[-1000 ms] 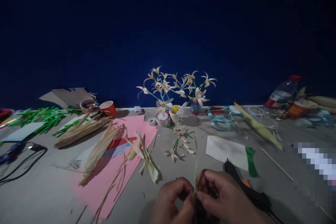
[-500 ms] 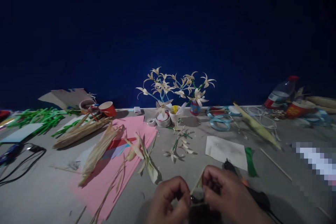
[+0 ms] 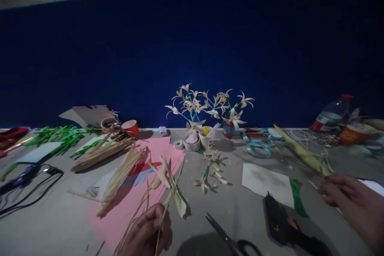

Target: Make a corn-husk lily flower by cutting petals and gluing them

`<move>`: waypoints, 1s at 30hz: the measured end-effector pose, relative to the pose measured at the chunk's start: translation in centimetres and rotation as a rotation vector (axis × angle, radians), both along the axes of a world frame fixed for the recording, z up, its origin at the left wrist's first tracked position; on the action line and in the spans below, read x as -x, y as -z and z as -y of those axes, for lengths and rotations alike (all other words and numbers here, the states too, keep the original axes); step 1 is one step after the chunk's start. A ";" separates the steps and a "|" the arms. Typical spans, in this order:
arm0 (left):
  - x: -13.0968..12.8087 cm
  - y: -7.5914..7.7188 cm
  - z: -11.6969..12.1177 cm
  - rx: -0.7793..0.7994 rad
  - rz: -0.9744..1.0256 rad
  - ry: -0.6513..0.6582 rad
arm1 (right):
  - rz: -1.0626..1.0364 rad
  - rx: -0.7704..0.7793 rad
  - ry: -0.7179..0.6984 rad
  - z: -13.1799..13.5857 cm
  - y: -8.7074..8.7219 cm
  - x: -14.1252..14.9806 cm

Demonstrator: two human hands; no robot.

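My left hand (image 3: 148, 234) is at the bottom edge, its fingers pinched round a thin dried leaf strip (image 3: 163, 212) that rises from it over the pink paper (image 3: 151, 182). My right hand (image 3: 349, 198) reaches out to the right, fingers curled low over the table near a thin wooden stick (image 3: 313, 184) and the end of a long yellow-green leaf (image 3: 300, 152). What the right fingers hold, if anything, is hidden. Scissors (image 3: 231, 238) and a black glue gun (image 3: 285, 228) lie on the grey table between my hands.
Paper-flower stems (image 3: 210, 106) stand in small cups at the back by the blue wall. Dried husk bundles (image 3: 118, 174), green strips (image 3: 57, 136), a red cup (image 3: 131, 127), blue ribbon (image 3: 258, 146), a white sheet (image 3: 267, 180), green tape (image 3: 297, 196), a bottle (image 3: 331, 114) and black cables (image 3: 27, 186) lie around.
My hands were together at the bottom centre working one strip. They have parted: the left stays low with the strip, the right has swung far right. Scissors now lie uncovered.
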State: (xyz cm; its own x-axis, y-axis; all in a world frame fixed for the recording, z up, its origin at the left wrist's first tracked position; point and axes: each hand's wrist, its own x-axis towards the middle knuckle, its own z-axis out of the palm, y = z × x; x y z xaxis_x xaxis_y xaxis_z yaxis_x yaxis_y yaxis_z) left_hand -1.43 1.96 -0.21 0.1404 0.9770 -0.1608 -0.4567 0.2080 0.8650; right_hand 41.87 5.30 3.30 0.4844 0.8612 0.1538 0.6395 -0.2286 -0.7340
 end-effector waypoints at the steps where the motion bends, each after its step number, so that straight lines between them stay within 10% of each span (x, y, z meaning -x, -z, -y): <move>1: 0.0 -0.1 0.0 0.005 0.030 -0.036 | -0.051 0.054 -0.115 0.0 0.2 1.6; 6: -1.3 0.2 -0.2 0.019 0.124 -0.039 | -0.009 0.140 -0.763 -1.4 0.6 16.4; 11: -1.9 1.4 -0.2 -0.028 0.181 -0.021 | -0.028 0.091 -0.860 -5.5 -0.3 25.2; 19: -3.3 1.2 -0.3 0.095 0.159 0.067 | -0.533 0.222 -1.024 -2.7 -0.7 24.7; 30: -7.2 0.5 -1.4 0.002 -0.060 0.299 | -0.763 0.162 -0.683 -0.1 1.1 19.2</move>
State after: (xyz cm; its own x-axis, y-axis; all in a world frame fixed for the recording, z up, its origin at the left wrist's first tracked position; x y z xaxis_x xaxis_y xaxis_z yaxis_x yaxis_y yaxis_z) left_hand 5.78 3.31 -0.68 0.4116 0.8935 -0.1795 -0.3232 0.3273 0.8880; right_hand 22.70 5.43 2.21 -0.1945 0.9720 -0.1314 0.0483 -0.1243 -0.9911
